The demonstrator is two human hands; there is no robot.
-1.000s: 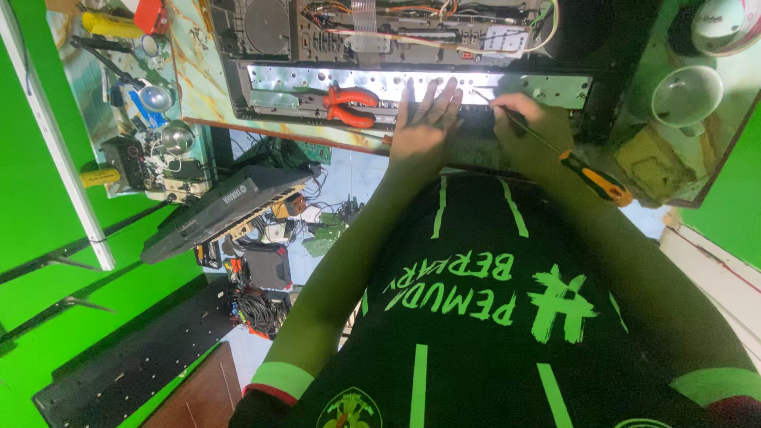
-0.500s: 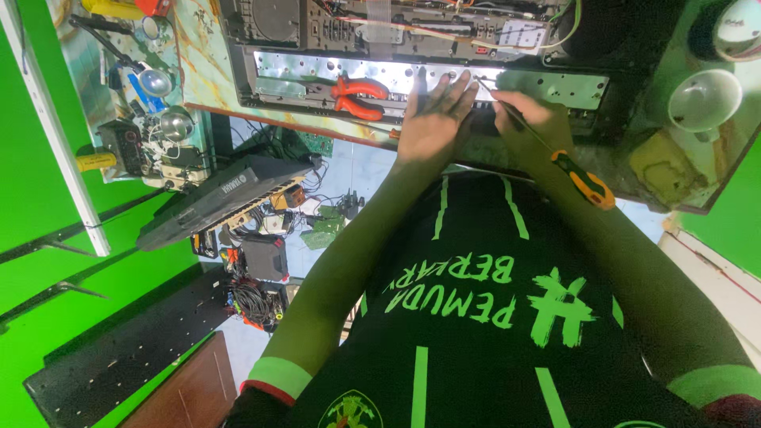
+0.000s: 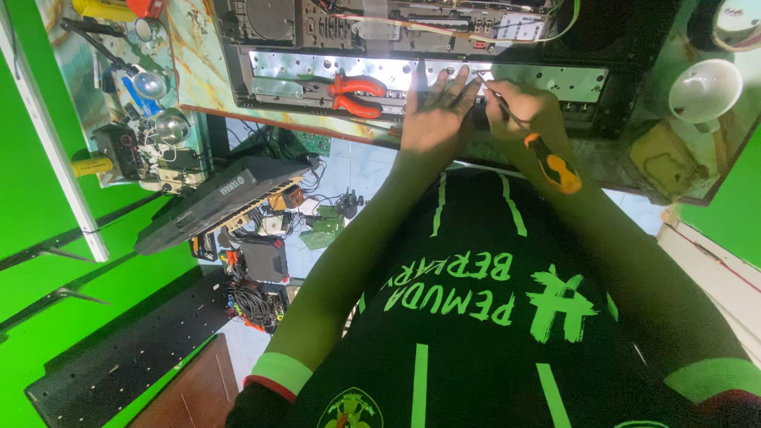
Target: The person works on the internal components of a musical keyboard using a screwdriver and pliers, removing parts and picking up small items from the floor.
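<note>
**Hands on the opened chassis, screwdriver in the right**

Both hands sit lower in the view than a second ago, and the workbench has slid down with them, as the head camera has tipped; against the chassis itself the hands have hardly shifted, and the pliers lie where they lay.

The left hand (image 3: 434,111) lies flat, fingers spread and open, pressed on the front edge of the opened electronics chassis (image 3: 547,79), gripping nothing. Just beside it, touching or nearly so, the right hand (image 3: 523,111) is closed around a screwdriver (image 3: 547,158) with an orange-and-black handle. The handle sticks out toward the person's chest, while the thin shaft slants up to the bright metal strip of the chassis; whether the tip meets a screw is too small to tell.

Red-handled pliers (image 3: 355,89) rest inside the chassis on the same metal strip, near the left hand but apart from it. Wiring and circuit boards fill the chassis farther back.

A white cup (image 3: 705,89) stands on the bench beyond the right hand, well apart. At the other end, the bench holds a clutter of small tools and parts, among them a yellow-handled tool (image 3: 91,166). Below the bench edge a dark electronic keyboard (image 3: 214,202) leans among tangled cables.
</note>
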